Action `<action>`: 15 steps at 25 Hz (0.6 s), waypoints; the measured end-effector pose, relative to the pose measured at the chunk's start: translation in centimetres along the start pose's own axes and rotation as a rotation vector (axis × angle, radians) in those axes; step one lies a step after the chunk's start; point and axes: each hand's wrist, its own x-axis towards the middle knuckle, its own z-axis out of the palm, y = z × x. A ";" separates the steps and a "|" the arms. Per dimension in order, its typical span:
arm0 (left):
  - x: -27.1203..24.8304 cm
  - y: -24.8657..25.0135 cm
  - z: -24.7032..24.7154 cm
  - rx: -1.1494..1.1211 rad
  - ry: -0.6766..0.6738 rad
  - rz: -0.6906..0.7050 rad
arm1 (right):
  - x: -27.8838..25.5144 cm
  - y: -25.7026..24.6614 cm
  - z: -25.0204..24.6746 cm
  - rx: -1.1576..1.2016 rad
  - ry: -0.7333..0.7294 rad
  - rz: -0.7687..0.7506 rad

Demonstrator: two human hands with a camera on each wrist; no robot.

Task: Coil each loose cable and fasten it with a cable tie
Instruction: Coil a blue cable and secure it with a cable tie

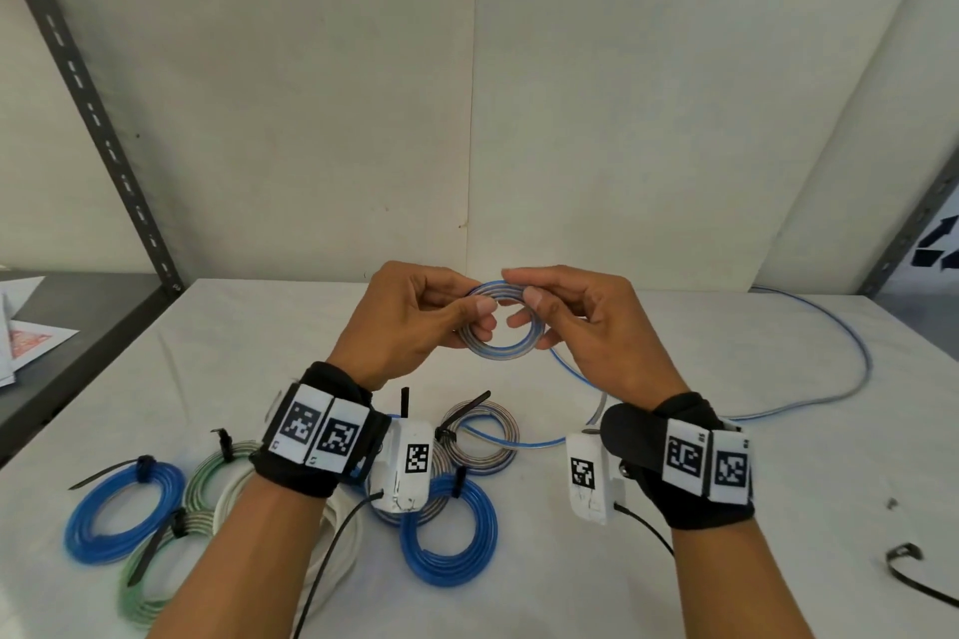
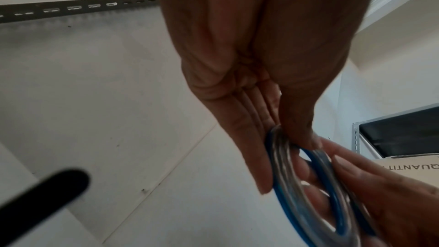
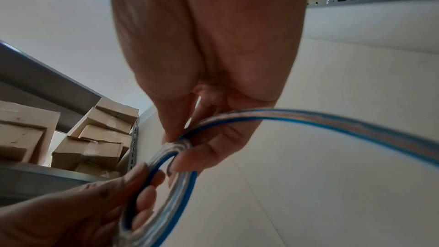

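Observation:
Above the white table [image 1: 674,560] I hold a small coil of clear cable with a blue stripe [image 1: 502,351]. My left hand [image 1: 441,311] grips the coil's left side, thumb over the turns. My right hand [image 1: 550,306] pinches its top right between thumb and forefinger. The cable's loose tail [image 1: 830,327] leaves under the right hand and loops over the table to the back right. The left wrist view shows the coil [image 2: 282,159] edge-on between both hands [image 2: 268,138]. In the right wrist view the coil [image 3: 175,189] hangs from my right hand [image 3: 180,144] and the tail [image 3: 332,119] runs off right.
Several tied coils lie near me: blue [image 1: 124,514], green [image 1: 155,576], white [image 1: 337,534], another blue [image 1: 449,529], striped [image 1: 482,436]. Loose black ties lie at centre [image 1: 322,571] and right [image 1: 918,581]. Slotted shelf posts [image 1: 88,109] flank the table; cardboard boxes [image 3: 95,138] sit on a shelf.

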 end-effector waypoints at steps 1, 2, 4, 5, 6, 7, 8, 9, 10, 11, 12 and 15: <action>0.0 0.0 0.0 -0.010 0.026 0.004 | 0.0 0.1 0.1 0.027 0.034 0.010; 0.1 0.1 0.1 -0.025 0.053 0.007 | 0.1 0.1 0.3 0.067 0.091 0.022; 0.3 0.2 0.2 -0.071 0.106 0.012 | 0.1 0.2 0.9 0.138 0.219 0.028; 0.4 0.2 0.3 -0.100 0.132 0.014 | 0.1 0.3 1.3 0.166 0.268 0.029; 0.4 0.2 0.5 -0.127 0.162 0.017 | 0.1 0.2 1.7 0.200 0.294 0.034; 0.4 0.2 0.5 -0.156 0.195 0.019 | 0.2 0.2 1.9 0.228 0.291 0.039; 0.5 0.2 0.6 -0.192 0.227 0.019 | 0.3 0.3 2.0 0.228 0.256 0.037; 0.5 0.2 0.6 -0.229 0.250 0.018 | 0.3 0.5 1.8 0.197 0.205 0.024; 0.6 0.2 0.7 -0.256 0.263 0.015 | 0.4 0.5 1.7 0.164 0.167 0.014; 0.6 0.2 0.8 -0.271 0.268 0.010 | 0.4 0.6 1.6 0.161 0.167 0.015; 0.6 0.2 0.9 -0.283 0.274 0.005 | 0.4 0.6 1.7 0.190 0.206 0.028; 0.8 0.1 1.4 -0.326 0.292 0.000 | 0.4 0.6 2.3 0.298 0.361 0.064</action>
